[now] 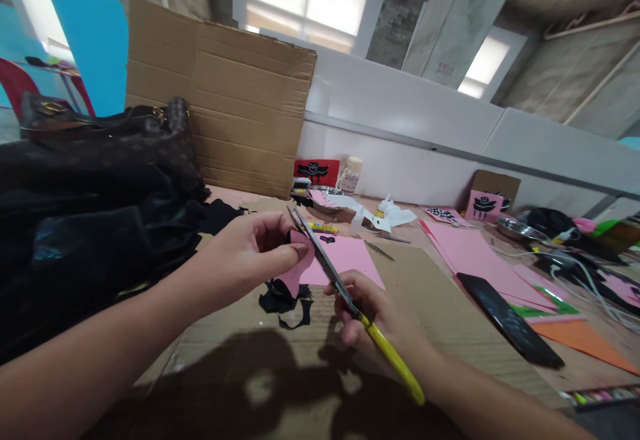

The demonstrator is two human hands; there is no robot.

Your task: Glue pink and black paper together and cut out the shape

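Note:
Between the thumb and fingers of my left hand (260, 243) is a small curved piece of pink paper (299, 272) with black at its edges. My right hand (373, 310) grips yellow-handled scissors (333, 273), whose blades point up and left, slightly parted beside the pink piece. Beneath them a pink sheet (357, 261) lies on a flat cardboard (420, 293), with a small black cut-out (327, 239) on it. Black paper scraps (285, 303) lie just below my left hand.
An upright cardboard panel (245, 93) and a dark handbag (100, 160) stand at the left. Tweezers (380, 250), a metal bowl (327, 210) and a glue bottle (384, 205) are farther back. A black phone (510, 320) and pink papers (485, 260) lie at the right.

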